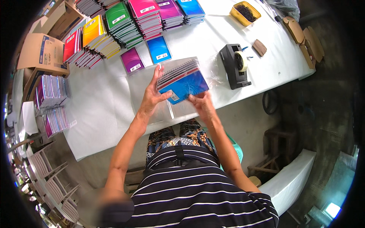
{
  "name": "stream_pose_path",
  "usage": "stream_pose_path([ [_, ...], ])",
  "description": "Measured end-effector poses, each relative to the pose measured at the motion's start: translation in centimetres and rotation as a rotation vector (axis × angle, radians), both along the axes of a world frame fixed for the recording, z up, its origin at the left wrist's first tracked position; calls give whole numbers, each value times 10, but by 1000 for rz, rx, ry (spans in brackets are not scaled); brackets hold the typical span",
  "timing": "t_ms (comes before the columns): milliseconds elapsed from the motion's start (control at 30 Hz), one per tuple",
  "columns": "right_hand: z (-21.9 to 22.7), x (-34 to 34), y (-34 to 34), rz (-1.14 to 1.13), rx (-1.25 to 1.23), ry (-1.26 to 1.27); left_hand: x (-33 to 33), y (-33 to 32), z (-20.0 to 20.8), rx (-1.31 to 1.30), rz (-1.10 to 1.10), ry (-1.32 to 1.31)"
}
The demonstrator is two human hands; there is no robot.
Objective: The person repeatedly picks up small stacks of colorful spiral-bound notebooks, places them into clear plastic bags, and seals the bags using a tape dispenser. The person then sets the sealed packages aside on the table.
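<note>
Between both hands, tilted over the near part of the table, is a small stack of spiral notebooks (186, 84), a blue cover facing me and the wire bindings along its far edge. Shiny clear plastic shows around the stack. My left hand (153, 93) grips its left side, thumb on the blue cover. At the lower right corner my right hand (202, 103) holds on, its thumb pressing the front; its other fingers are partly hidden. Just beyond lie a single purple notebook (132, 60) and a blue notebook (159, 49). Clear plastic film (161, 114) lies beneath my hands.
Stacks of coloured notebooks (118, 19) line the table's far left, beside open cardboard boxes (51, 53). Bundled notebooks (53, 91) stand at the left edge. A black tape dispenser (230, 66), brown block (259, 48) and yellow tub (246, 12) are at right.
</note>
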State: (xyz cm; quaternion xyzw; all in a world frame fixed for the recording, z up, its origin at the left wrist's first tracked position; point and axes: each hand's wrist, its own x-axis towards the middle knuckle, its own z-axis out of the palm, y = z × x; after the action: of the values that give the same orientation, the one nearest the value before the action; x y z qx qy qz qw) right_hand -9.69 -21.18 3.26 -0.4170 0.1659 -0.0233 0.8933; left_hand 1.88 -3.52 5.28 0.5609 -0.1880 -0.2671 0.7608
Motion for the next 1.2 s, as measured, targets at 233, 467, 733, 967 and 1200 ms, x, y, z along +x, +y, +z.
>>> stream_pose_path([
  [233, -27, 20, -34, 233, -931, -54, 4, -21, 22, 187, -64, -118],
  [467, 89, 26, -60, 361, -1655, -500, -2, -18, 46, 808, -80, -331],
  [733, 117, 49, -73, 412, -1860, -607, 4, -28, 78, 824, -23, -336],
  [967, 103, 26, -44, 345, -1673, -493, -9, 46, 21, 259, 285, -160],
  [1200, 88, 19, -4, 388, -1728, -440, -24, 39, -32, 445, 154, -579],
])
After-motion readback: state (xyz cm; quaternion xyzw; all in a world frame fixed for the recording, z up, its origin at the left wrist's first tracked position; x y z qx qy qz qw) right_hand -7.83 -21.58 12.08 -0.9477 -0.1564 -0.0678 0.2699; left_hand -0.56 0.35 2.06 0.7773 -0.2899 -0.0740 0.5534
